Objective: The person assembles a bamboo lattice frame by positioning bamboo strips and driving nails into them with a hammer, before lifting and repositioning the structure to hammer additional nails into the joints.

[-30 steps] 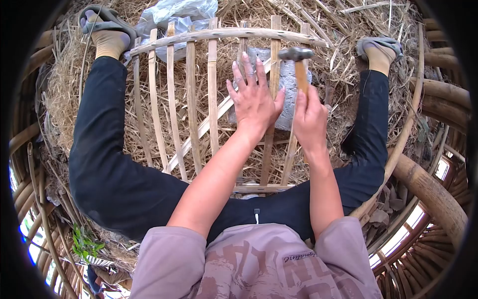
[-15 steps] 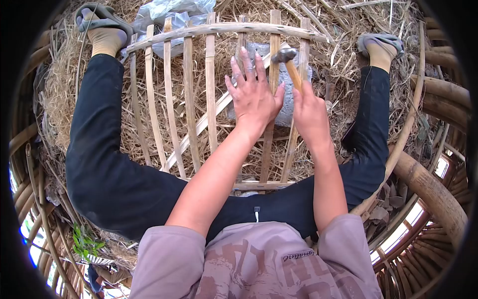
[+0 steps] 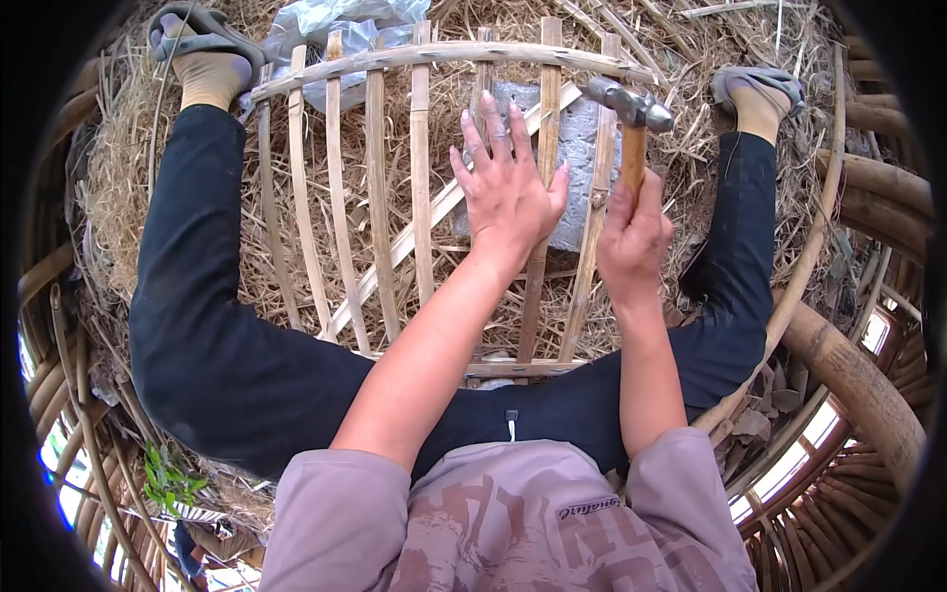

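My left hand (image 3: pixel 510 197) lies with fingers spread over the slats of a bamboo frame (image 3: pixel 421 178), near a diagonal strip (image 3: pixel 409 237) that crosses under them. In my right hand (image 3: pixel 634 237) is the wooden handle of a hammer (image 3: pixel 631 107), its metal head raised at the frame's upper right. A grey block (image 3: pixel 577 163) rests beneath the slats, partly hidden by my left hand and the bamboo. The frame's curved top rail runs beyond my fingertips, and its lower rail is close to my lap.
My legs spread on both sides of the frame, over dry straw (image 3: pixel 128 207). A crumpled plastic bag (image 3: pixel 345 25) lies beyond the top rail. Thick bamboo poles (image 3: pixel 853 380) stand at the right. At the lower left are a green plant (image 3: pixel 168 481) and part of another person (image 3: pixel 222 545).
The hammer has moved up and to the right from over the slats, and its head has turned. My left hand stays spread in nearly the same place.
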Tool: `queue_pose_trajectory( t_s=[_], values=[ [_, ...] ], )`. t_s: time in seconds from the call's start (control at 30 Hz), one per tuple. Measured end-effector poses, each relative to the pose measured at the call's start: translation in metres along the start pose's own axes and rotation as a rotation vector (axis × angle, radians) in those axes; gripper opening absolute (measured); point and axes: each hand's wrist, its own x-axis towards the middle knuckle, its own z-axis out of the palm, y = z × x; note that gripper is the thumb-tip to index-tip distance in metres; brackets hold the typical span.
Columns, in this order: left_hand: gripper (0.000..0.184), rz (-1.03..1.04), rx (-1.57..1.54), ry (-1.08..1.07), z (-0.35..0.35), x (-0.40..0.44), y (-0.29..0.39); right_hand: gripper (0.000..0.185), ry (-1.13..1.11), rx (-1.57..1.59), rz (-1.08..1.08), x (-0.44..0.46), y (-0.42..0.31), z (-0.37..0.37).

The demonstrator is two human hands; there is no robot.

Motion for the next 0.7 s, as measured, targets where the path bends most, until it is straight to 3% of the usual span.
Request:
queue_pose_trajectory(
  t_s=[0.07,0.1,0.23,0.37,0.47,0.7],
  values=[
    [0.095,0.003,-0.009,-0.013,0.002,-0.003,-0.001,0.017,-0.084,-0.018,0.039,0.001,0.009,0.008],
    [0.095,0.006,-0.012,-0.009,0.002,0.000,-0.001,0.017,-0.219,-0.284,-0.051,0.005,0.020,0.008],
    [0.096,-0.007,-0.013,-0.009,0.000,0.001,0.000,0.017,-0.091,0.021,0.030,0.004,-0.007,0.001],
    [0.097,0.000,0.003,0.021,0.003,-0.001,0.000,0.019,-0.161,-0.032,0.054,0.014,-0.011,-0.025],
    [0.097,-0.001,-0.005,0.022,0.002,0.002,0.000,0.021,-0.225,-0.250,-0.086,0.018,0.008,-0.033],
    [0.099,-0.011,-0.002,-0.001,-0.001,0.001,0.001,0.028,-0.326,-0.354,-0.065,0.015,0.009,-0.032]
  ],
)
